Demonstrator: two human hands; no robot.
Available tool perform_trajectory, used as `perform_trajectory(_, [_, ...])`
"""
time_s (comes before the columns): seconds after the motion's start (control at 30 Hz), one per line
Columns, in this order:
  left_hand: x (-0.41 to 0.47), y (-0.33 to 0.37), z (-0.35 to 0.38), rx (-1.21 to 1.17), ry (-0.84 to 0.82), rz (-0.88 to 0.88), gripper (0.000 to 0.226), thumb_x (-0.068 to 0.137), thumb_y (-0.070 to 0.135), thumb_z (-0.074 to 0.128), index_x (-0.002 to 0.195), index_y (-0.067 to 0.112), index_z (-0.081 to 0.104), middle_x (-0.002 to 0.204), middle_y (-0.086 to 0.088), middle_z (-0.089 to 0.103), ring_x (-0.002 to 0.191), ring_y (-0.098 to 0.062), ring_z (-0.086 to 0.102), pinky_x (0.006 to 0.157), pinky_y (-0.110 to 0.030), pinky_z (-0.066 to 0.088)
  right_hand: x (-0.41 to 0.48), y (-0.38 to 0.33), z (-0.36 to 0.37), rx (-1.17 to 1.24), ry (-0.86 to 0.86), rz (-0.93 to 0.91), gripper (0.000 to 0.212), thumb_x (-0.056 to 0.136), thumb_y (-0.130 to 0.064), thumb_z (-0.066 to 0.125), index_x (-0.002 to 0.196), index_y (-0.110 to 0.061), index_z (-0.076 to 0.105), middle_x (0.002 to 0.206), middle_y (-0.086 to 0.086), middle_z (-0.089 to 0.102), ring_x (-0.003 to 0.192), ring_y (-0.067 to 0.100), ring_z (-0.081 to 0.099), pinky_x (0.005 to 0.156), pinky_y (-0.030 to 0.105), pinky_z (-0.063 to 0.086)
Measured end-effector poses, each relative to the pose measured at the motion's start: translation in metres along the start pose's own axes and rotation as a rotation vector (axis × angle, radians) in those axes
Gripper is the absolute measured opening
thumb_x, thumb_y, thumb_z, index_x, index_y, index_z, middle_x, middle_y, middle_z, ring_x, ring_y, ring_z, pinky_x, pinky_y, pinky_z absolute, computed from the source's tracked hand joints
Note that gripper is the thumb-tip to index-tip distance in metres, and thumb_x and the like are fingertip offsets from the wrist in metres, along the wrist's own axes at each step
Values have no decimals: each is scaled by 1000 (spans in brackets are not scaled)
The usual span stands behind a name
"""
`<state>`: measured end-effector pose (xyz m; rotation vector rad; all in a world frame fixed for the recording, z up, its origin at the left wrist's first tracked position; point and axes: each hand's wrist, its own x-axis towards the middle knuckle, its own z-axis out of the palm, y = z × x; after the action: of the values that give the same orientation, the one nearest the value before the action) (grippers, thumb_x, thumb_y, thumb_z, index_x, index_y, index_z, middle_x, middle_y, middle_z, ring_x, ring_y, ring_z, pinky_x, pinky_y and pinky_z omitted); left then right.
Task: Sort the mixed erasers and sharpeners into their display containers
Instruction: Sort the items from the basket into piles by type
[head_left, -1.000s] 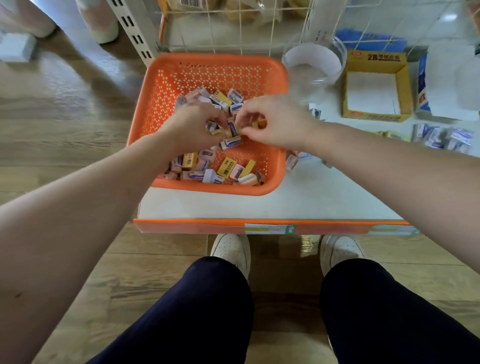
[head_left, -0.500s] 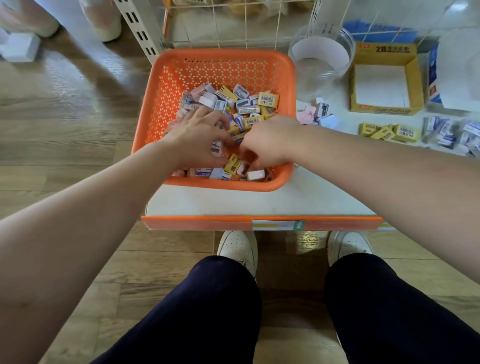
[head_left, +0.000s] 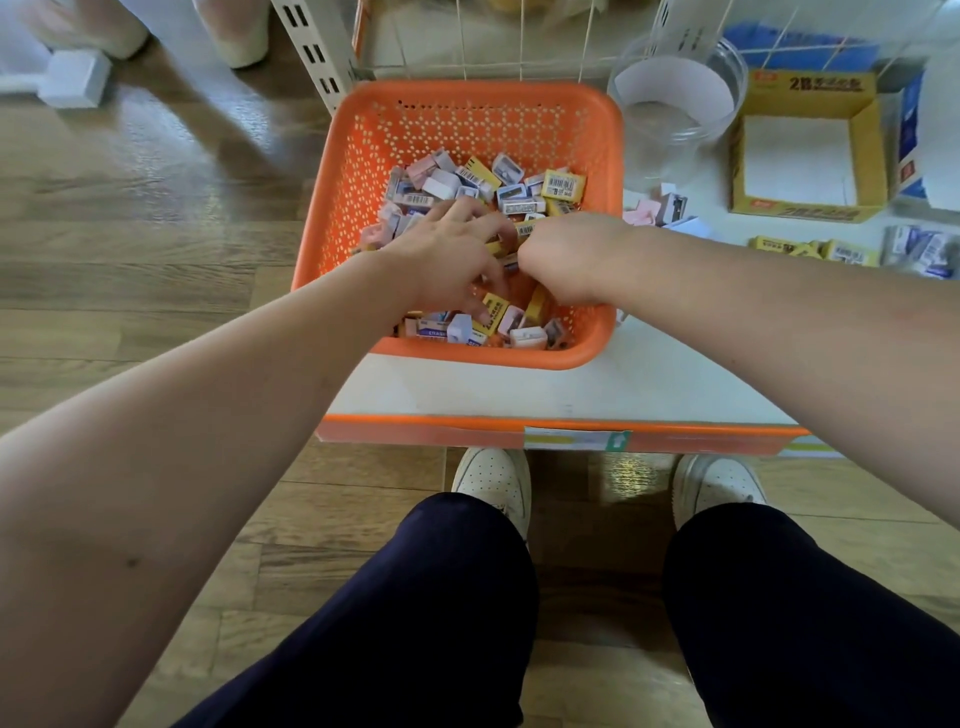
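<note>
An orange basket (head_left: 467, 91) on the white shelf (head_left: 519, 395) holds a mixed pile of erasers and sharpeners (head_left: 519, 187): yellow, pink, white and blue pieces. Both of my hands are down in the pile near the basket's front. My left hand (head_left: 452, 260) has its fingers spread over the pieces, and its fingertips touch a yellow eraser (head_left: 493, 309). My right hand (head_left: 571, 260) is turned knuckles-up with its fingers dug into the pile and hidden. A clear round jar (head_left: 675, 104) and an open yellow box (head_left: 810, 208) stand to the right of the basket.
On the shelf right of the basket lie a few pink sharpeners (head_left: 660, 208), a row of yellow erasers (head_left: 810, 249) and several blue-white erasers (head_left: 919, 249). A blue-white box (head_left: 909, 156) stands at the far right. A wire rack rises behind the basket. My knees and shoes are below the shelf edge.
Both hands have moved from the middle of the pile down toward the basket's near side. The right hand, which was pinching a piece above the pile, now digs into it.
</note>
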<state>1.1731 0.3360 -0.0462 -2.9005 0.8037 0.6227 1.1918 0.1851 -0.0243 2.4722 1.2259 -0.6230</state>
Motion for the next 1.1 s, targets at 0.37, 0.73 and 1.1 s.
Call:
perform_trajectory(0.37, [3, -7, -3, -172, -41, -28, 38, 77, 35, 73, 111, 22, 60, 104, 10, 63, 96, -13, 53, 84, -26, 33, 14, 8, 7, 89, 20, -62, 8, 85, -11, 54, 89, -11, 61, 79, 6, 56, 73, 25, 52, 60, 31, 39])
perform_trajectory(0.73, [2, -1, -23, -972, 242, -317, 20, 75, 19, 78, 86, 21, 62, 75, 12, 62, 64, 2, 58, 66, -16, 50, -45, 54, 6, 481, 559, -57, 16, 80, -17, 61, 93, -9, 59, 86, 5, 62, 77, 20, 54, 69, 29, 39])
perform_trajectory(1.1, [74, 112, -86, -1282, 476, -137, 14, 89, 9, 62, 100, 14, 55, 70, 2, 53, 43, 3, 50, 41, -13, 40, -122, 149, 91, 1161, 755, 720, 21, 79, -23, 73, 94, -20, 58, 85, 1, 66, 72, 4, 64, 84, 33, 53])
